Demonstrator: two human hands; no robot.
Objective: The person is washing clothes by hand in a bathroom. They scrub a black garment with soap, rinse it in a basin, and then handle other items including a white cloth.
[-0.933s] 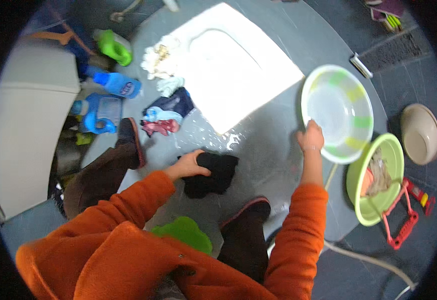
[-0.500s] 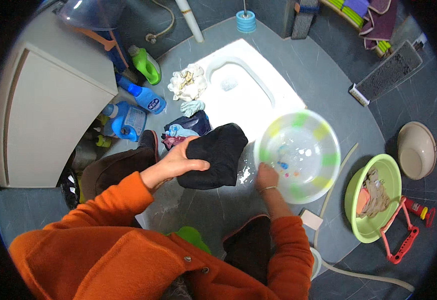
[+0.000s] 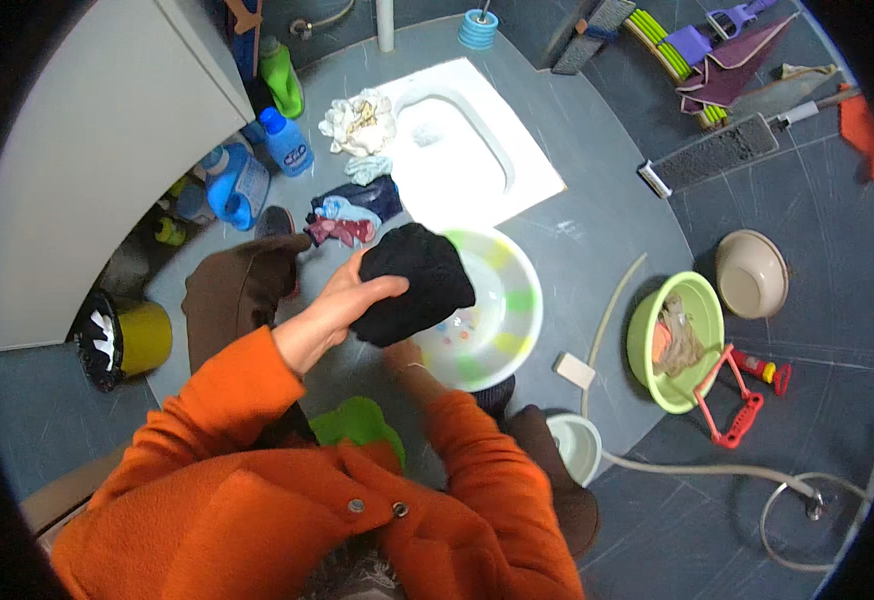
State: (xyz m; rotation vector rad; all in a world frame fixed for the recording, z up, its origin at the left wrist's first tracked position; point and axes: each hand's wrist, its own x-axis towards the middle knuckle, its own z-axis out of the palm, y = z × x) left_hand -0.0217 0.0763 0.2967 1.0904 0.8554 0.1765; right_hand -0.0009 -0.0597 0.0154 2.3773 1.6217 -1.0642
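A bunched black cloth [image 3: 419, 285] hangs in front of me in my left hand [image 3: 342, 310], thumb on top and fingers folded underneath. The cloth covers the left part of a round white basin [image 3: 529, 300] with green and yellow patches. Water and small coloured spots show inside the basin. My right hand [image 3: 403, 358] is closed at the basin's near-left rim, with its fingers partly hidden below the cloth. Small wet-looking clothes, blue and dark red [image 3: 342, 222], lie on the floor just past my left hand.
A white squat toilet [image 3: 532, 185] is set in the floor ahead, with crumpled white cloth [image 3: 359, 122] beside it. Detergent bottles [image 3: 237, 188] line the left cabinet. To the right stand a green basin [image 3: 639, 345] holding clothes, a hose [image 3: 697, 467] and a small pale bowl [image 3: 579, 450].
The white basin has shifted left, its left part now beneath the black cloth. My right hand has moved left with its rim. The black cloth stays in my left hand, and the view has shifted.
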